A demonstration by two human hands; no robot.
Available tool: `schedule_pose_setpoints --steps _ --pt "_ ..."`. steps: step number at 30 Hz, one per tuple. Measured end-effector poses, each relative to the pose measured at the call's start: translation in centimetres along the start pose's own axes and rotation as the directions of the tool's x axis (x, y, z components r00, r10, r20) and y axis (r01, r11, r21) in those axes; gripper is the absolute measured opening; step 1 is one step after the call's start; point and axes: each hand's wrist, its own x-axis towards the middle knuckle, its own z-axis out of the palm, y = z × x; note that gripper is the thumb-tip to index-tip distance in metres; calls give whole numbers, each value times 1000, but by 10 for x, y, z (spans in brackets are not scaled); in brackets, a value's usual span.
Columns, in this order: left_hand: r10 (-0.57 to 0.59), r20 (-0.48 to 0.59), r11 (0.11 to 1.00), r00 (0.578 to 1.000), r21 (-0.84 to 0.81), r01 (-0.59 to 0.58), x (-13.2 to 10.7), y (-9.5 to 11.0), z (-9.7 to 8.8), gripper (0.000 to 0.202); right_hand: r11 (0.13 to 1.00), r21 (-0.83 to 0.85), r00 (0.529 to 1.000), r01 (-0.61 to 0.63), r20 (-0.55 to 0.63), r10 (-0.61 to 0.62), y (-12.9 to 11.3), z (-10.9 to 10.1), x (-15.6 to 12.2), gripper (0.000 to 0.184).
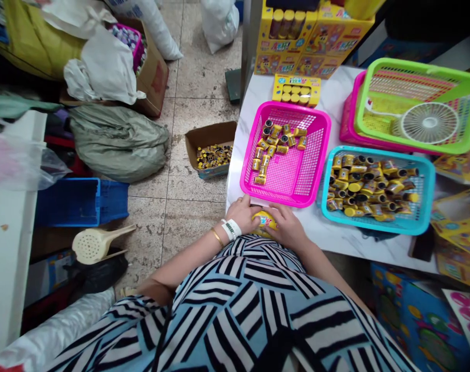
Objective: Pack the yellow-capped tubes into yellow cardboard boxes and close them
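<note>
At the table's near edge, my left hand (243,212) and my right hand (287,225) are both closed around a small yellow printed box (264,222). Just beyond them stands a pink basket (316,155) holding several small yellow-and-black tubes (275,144). To its right a blue basket (426,206) is filled with many more of the same tubes. A filled yellow tray box (297,90) of tubes lies behind the pink basket.
A green basket (463,82) with a small white fan (428,123) sits stacked on another pink one at the back right. Yellow display boxes (312,41) stand at the back. On the floor are a cardboard box of tubes (211,150), sacks, and a blue crate (83,201).
</note>
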Motion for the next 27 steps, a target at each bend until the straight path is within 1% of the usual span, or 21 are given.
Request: schedule_pose_setpoints --steps 2,4,5,7,8,10,11,12,14,18,23,25,27 --pt "6 -8 1000 1000 -29 -6 2 -3 2 29 999 -52 999 -16 -52 13 0 6 -5 41" --pt "7 -29 998 1000 -64 -8 2 -6 4 27 993 -104 996 -56 -72 48 1 10 -7 39" --pt "1 -59 995 998 -98 -7 0 -8 6 29 990 -123 995 -73 -76 64 2 12 -7 40" --pt "-30 -163 978 986 -206 -4 -8 -13 10 35 986 -138 994 -90 -72 81 4 13 -7 40" --pt "-56 -229 964 972 -266 -7 -14 -17 11 37 986 -137 994 -94 -71 85 4 12 -7 40" --pt "-110 -336 935 935 -353 -17 -26 -24 14 34 986 -123 992 -108 -83 98 6 11 -6 38" --pt "-130 -363 927 922 -376 -17 -32 -28 15 31 987 -111 990 -116 -96 106 6 11 -6 37" --pt "-147 -373 921 916 -389 -11 -36 -30 15 29 988 -96 987 -123 -112 112 6 10 -5 35" --pt "-168 -356 914 919 -407 10 -41 -33 16 27 990 -61 984 -127 -133 118 7 11 -5 32" --pt "-203 -320 910 926 -411 57 -39 -31 19 24 992 30 984 -119 -133 122 9 14 -4 28" --pt "-257 -302 903 918 -413 117 -37 -30 23 32 985 96 976 -141 -153 154 9 16 -6 28" --pt "-247 -297 906 922 -408 111 -36 -32 25 29 985 98 978 -143 -136 156 9 15 -4 29" --pt "-229 -294 916 928 -389 103 -34 -34 27 25 988 73 987 -134 -82 140 10 13 -1 32"
